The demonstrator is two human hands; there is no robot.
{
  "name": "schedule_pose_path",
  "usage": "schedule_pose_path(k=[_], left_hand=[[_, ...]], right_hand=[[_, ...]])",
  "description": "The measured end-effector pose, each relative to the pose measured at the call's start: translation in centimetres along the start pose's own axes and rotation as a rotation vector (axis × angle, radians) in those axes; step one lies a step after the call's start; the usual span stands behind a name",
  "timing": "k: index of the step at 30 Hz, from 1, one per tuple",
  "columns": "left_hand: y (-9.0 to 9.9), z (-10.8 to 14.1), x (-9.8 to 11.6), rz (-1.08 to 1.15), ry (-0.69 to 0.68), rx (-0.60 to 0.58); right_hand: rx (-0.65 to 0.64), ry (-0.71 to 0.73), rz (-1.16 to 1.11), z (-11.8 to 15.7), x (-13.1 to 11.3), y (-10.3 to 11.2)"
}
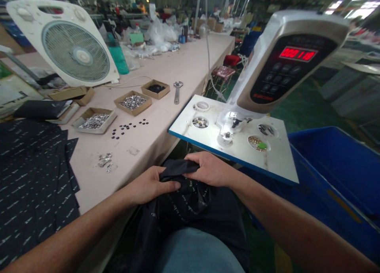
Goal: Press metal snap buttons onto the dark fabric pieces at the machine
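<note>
Dark fabric (190, 205) looks light, soft and perhaps slippery, best held at its gathered edge (179, 168), where my left hand (156, 186) and right hand (210, 169) pinch it.

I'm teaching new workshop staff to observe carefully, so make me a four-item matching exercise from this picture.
1. Bunched dark cloth
2. Fan
3. Wrench
4. Machine display

A. Silver, lying on the table
B. Lit in red
C. Held by left hand and right hand
D. White, with a round grille

Pairs: 1-C; 2-D; 3-A; 4-B
</note>
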State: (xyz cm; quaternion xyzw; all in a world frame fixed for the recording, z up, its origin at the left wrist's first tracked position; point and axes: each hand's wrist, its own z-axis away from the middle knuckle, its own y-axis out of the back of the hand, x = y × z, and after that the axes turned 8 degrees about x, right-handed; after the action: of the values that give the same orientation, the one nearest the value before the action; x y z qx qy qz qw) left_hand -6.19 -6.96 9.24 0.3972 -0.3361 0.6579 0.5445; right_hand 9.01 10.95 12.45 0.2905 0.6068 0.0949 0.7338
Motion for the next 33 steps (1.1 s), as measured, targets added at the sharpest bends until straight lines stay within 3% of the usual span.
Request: schedule_pose_path(k=[4,9,15,17,20,25,29,33], left_hand=[[-0.2,-0.2,-0.6,0.064,0.014,0.059],[-0.3,-0.9,-2.1,0.029,-0.126,0.184],[0.7,-1.1,-4.1,0.024,-0.193,0.23],[1.2,-1.2,-4.8,-0.015,-0.201,0.236],[1.8,-1.7,-5.8,-0.261,-0.266,0.265],[2.4,-2.8,-7.6,-0.761,-0.529,0.217],[2.3,-3.8,-8.8,-0.948,-0.633,0.105],[2.4,-5.0,-9.6,-1.027,-0.693,0.067]], right_hand=[[-0.009,0.003,0.011,-0.5,-0.2,-0.3],[-0.042,-0.028,0.071,-1.0,-1.1,-0.5],[-0.337,-0.047,0.004,-2.6,-1.9,1.3],[-0.363,-0.05,-0.095,-4.0,-1.9,1.5],[-0.213,-0.093,-0.162,-7.0,-1.6,0.2],[0.098,-0.009,0.094,-14.6,-0.6,-3.8],[0.278,-0.004,0.273,-21.4,0.2,-5.9],[0.365,-0.065,0.39,-26.4,1.1,-6.6]])
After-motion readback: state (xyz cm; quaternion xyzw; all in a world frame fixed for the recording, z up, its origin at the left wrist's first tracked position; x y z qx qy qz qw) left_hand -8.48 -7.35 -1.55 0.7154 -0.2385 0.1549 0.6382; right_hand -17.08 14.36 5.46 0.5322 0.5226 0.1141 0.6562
